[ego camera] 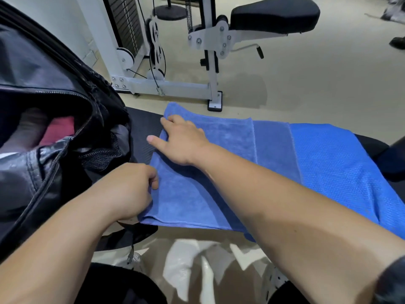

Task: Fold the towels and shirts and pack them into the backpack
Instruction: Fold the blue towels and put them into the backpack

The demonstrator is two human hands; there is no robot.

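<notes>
inside a gym, going by the gear: a white-framed cable machine (175, 87) standing on a pale beige floor (306, 84), with a black weight stack (122, 20) of thin plates, thin cables running over white pulleys (125, 58) and a coil spring (188, 14) up top; just beside it, a black padded seat (274, 15) bolted to a white upright, a crank handle (252, 48) underneath; nearest the camera, a black ribbed exercise pad (142, 128).
</notes>
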